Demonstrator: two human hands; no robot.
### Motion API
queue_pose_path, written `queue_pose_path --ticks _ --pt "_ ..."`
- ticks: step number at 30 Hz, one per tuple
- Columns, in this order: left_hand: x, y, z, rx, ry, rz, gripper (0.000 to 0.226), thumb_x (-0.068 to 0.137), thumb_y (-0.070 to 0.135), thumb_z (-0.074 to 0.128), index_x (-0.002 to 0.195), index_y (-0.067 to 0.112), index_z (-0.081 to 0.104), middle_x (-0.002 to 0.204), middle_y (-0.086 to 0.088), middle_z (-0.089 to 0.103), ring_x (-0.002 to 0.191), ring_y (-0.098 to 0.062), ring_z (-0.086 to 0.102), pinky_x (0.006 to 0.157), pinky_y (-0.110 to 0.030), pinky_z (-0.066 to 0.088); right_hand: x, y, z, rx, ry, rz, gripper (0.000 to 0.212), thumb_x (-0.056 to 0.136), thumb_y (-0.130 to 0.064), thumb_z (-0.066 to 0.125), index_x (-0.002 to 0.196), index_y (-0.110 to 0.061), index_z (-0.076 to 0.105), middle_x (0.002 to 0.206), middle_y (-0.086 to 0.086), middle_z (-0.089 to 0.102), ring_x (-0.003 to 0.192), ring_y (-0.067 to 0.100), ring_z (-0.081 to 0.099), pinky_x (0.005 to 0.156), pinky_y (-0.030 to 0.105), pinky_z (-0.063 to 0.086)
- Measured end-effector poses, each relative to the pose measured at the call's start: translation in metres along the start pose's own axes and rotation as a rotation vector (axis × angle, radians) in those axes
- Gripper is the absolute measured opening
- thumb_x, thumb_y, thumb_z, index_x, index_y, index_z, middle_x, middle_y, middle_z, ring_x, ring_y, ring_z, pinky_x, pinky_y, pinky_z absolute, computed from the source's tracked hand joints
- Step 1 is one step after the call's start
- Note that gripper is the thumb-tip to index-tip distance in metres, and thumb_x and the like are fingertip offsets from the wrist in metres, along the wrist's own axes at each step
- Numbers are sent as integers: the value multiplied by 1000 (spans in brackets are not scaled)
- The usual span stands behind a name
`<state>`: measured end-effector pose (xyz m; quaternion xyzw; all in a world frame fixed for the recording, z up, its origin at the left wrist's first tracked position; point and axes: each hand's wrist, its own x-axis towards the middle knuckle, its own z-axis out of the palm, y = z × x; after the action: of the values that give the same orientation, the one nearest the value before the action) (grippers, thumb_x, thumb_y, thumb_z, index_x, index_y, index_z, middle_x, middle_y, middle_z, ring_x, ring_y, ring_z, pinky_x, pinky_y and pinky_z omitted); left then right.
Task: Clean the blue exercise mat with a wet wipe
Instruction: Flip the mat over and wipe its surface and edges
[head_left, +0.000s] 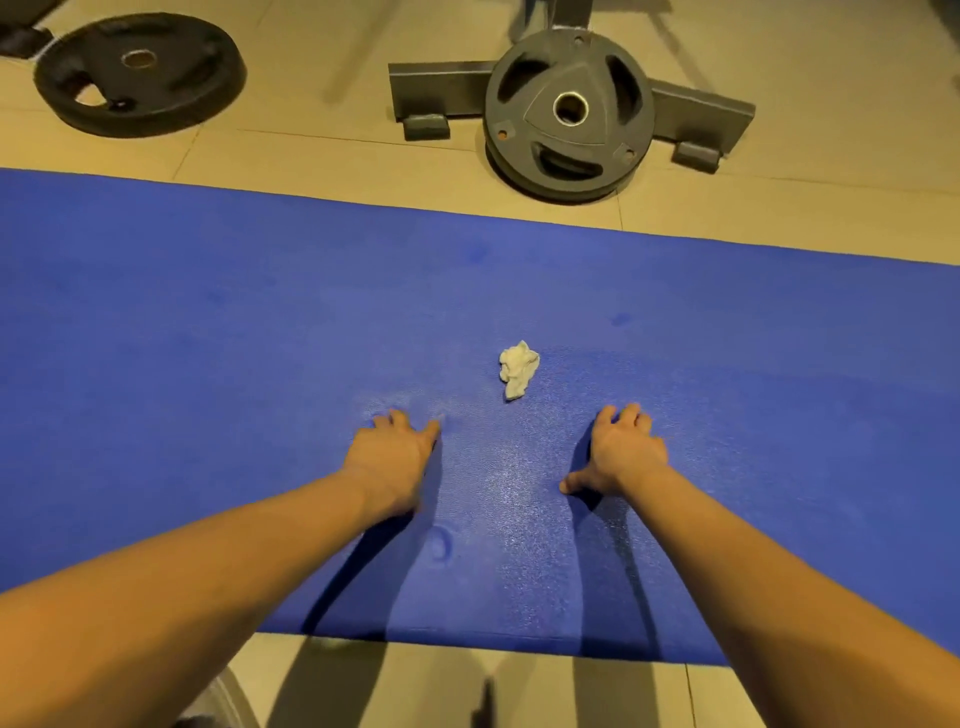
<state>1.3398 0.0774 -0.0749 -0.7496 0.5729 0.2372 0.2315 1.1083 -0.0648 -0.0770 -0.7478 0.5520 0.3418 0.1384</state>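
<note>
So, we're somewhere in the middle of this one, as far as we can judge. The wet wipe lies crumpled on the blue exercise mat, just beyond our hands and a touch nearer the right one, touching neither. Our left hand and right hand both rest on the mat, fingers loosely spread, gripping nothing. The patch around and between them has a wet-looking sheen, so that middle bit looks wiped. The far strip and the left and right stretches look matte, with a few darker spots, so we'd guess most of the mat is left to do.
</note>
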Motion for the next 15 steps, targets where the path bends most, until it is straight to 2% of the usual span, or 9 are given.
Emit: queue_pose_path --ticks 1,2,3,5,7,8,10,12,15 --pt "1 -8 -4 3 103 51 51 89 33 70 134 19 52 124 -13 56 113 -32 58 83 -39 52 2 -3 -1 -33 16 -4 139 64 -77 77 157 1 11 161 29 13 149 47 16 117 55 33" --pt "3 -13 -8 -4 180 80 15 94 25 61 108 17 59 101 -4 60 93 -27 61 73 -36 51 4 -6 -3 -67 23 -14 136 64 -77 77 155 3 17 159 31 19 147 48 20 116 54 35" --pt "6 -14 -11 -36 232 89 8 97 18 54 90 16 55 84 -1 55 81 -26 57 66 -36 48 6 -8 -4 -91 19 -21 132 63 -77 77 153 3 24 156 31 25 146 50 23 115 54 36" --pt "20 -6 -19 -119 292 154 10 97 11 48 88 13 50 83 -3 51 82 -28 55 66 -37 45 11 -10 -6 -110 6 -16 130 61 -77 79 152 2 30 153 32 29 142 52 26 111 53 41" --pt "41 12 -22 -198 367 275 18 97 11 48 112 9 57 115 -10 59 109 -32 56 88 -43 49 16 -14 -5 -100 -10 0 131 59 -75 81 151 3 30 152 34 28 141 55 26 107 53 46" --pt "52 25 -23 -214 399 341 35 98 15 49 133 8 54 139 -12 53 129 -33 49 106 -43 43 18 -15 -5 -93 -18 9 131 59 -74 82 152 2 30 152 36 26 141 57 26 106 54 47" --pt "68 51 -27 -188 398 409 67 104 30 47 161 7 21 169 -11 17 155 -28 16 127 -39 14 20 -19 -5 -91 -30 23 130 58 -72 84 152 0 30 152 38 23 141 59 24 105 54 48" --pt "80 68 -31 -124 342 394 81 107 49 38 163 9 -5 171 -9 -10 158 -24 -8 128 -40 -1 23 -20 -5 -92 -31 32 131 57 -72 85 152 -1 31 152 40 23 141 59 24 104 54 48" --pt "95 79 -27 -32 237 310 89 104 63 28 160 10 -16 169 -9 -20 156 -24 -18 128 -48 -2 23 -21 -4 -88 -15 27 131 55 -73 85 152 -1 32 151 41 24 140 59 27 101 52 51"
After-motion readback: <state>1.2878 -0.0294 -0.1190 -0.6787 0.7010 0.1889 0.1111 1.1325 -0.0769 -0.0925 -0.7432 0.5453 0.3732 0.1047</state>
